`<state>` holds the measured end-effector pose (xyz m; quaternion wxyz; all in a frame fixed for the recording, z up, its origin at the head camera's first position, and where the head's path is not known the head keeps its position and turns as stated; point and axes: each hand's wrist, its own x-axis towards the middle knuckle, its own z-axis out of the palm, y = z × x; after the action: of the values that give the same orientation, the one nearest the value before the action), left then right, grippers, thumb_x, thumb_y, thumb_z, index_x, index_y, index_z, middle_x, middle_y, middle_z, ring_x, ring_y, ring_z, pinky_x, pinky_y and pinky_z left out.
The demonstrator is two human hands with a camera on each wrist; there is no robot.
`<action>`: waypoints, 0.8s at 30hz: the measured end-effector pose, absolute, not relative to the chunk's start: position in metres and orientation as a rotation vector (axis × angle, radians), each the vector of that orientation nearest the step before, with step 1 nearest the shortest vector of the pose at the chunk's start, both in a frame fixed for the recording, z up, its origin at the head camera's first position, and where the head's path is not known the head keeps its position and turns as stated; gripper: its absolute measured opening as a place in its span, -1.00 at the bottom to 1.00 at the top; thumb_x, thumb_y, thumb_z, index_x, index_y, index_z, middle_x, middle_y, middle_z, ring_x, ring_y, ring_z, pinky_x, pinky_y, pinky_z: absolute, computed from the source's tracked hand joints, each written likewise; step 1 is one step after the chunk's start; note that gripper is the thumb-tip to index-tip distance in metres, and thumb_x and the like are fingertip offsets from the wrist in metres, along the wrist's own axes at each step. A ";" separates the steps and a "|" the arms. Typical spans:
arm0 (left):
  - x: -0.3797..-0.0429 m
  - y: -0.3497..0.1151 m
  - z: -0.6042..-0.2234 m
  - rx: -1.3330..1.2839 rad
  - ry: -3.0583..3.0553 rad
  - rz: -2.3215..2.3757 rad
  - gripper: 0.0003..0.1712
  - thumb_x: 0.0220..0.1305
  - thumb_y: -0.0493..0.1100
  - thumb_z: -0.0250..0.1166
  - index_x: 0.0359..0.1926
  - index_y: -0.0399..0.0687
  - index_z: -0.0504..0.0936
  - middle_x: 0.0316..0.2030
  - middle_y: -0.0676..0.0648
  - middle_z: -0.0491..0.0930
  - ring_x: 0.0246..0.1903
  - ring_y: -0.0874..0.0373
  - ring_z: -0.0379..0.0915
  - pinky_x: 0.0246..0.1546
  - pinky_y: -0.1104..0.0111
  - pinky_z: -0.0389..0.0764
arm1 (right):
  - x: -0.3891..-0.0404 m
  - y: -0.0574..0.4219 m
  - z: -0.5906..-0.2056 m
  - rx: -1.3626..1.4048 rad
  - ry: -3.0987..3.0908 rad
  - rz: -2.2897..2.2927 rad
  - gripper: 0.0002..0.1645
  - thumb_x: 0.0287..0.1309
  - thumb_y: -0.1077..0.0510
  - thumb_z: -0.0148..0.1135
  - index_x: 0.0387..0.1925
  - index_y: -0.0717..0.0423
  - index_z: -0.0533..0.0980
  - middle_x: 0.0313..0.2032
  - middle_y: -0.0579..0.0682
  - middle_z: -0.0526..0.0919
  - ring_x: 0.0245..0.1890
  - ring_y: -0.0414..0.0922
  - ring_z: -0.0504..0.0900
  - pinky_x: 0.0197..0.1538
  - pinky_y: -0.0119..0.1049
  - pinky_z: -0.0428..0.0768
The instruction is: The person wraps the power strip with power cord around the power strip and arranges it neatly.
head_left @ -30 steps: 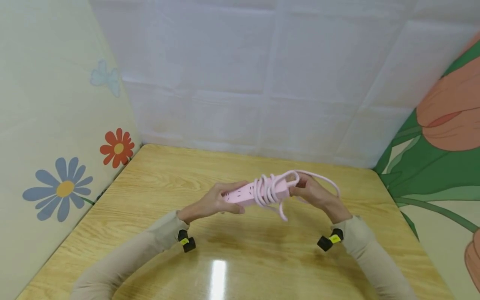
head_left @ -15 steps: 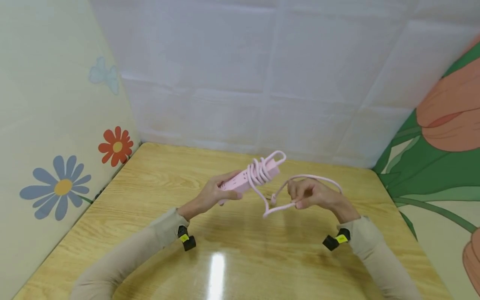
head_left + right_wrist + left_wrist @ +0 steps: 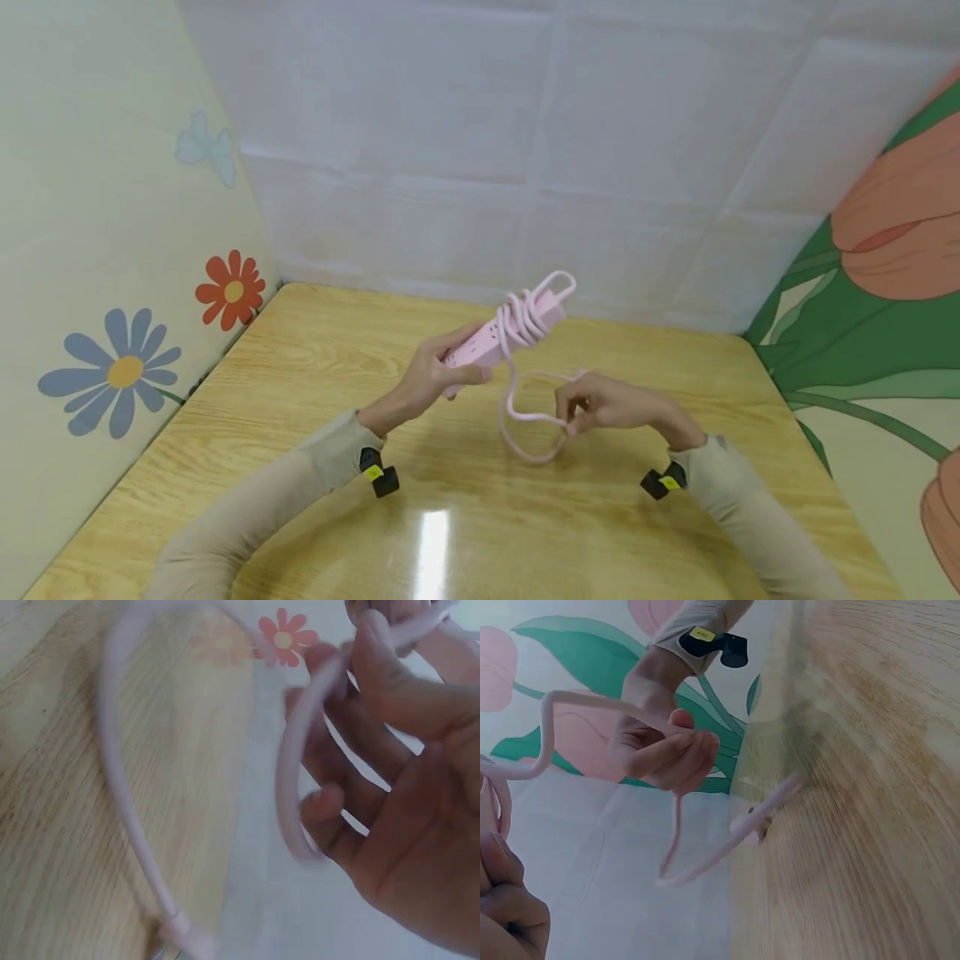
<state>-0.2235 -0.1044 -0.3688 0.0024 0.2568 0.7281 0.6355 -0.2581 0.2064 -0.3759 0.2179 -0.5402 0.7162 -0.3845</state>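
My left hand (image 3: 427, 379) grips the lower end of a pink power strip (image 3: 474, 348) and holds it up at a slant above the table. A pink cord (image 3: 517, 321) is wound several times round the strip's upper end, with one loop standing out past that end. My right hand (image 3: 611, 402) pinches the loose cord between thumb and fingertips, just right of the strip. From that pinch, more cord hangs in a loop (image 3: 112, 750). The plug (image 3: 187, 939) dangles at its tail, close over the wood in the left wrist view.
The wooden table (image 3: 300, 500) reaches back to a white sheet (image 3: 420, 167). A flower-printed wall (image 3: 90, 250) stands along the left, and a tulip-printed wall (image 3: 892, 333) along the right. Each wrist wears a black camera (image 3: 380, 473).
The power strip has tilted up more steeply. My right hand left the strip's end, drew a length of cord out to the right, then came back left and slightly down, still pinching the cord.
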 end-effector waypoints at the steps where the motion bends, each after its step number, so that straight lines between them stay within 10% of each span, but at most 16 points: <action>1: -0.223 -0.104 -0.368 0.803 2.270 2.003 -0.17 0.09 -0.08 0.37 0.42 -0.02 0.38 -0.22 -0.25 0.54 -0.57 0.04 0.40 -0.75 0.26 0.45 | -0.258 0.205 -0.377 -1.531 2.028 -1.042 -0.78 0.09 0.46 0.31 -0.38 0.10 0.53 -0.44 -0.04 0.62 -0.43 -0.24 0.53 -0.36 -0.33 0.57; 11: -0.217 -0.106 -0.367 0.842 2.196 2.031 -0.18 0.09 -0.11 0.37 0.42 -0.02 0.38 -0.18 -0.27 0.52 -0.55 0.06 0.38 -0.74 0.37 0.41 | -0.264 0.197 -0.383 -1.413 2.154 -1.033 -0.86 0.26 0.47 0.13 -0.24 0.29 0.58 -0.36 0.23 0.61 -0.52 0.00 0.61 -0.47 -0.15 0.67; 24: -0.209 -0.103 -0.366 0.983 2.147 1.876 -0.20 0.09 -0.09 0.38 0.40 -0.03 0.41 -0.11 -0.21 0.54 -0.35 -0.02 0.39 -0.70 0.36 0.42 | -0.268 0.194 -0.381 -1.467 2.747 -0.682 -0.74 0.13 0.53 0.09 -0.33 0.15 0.53 -0.56 -0.18 0.51 -0.53 -0.27 0.46 -0.43 -0.36 0.51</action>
<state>-0.2086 -0.1031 -0.3663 0.0626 0.3253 0.7106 0.6208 -0.2684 0.1940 -0.3809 -0.0231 -0.4601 0.8614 -0.2138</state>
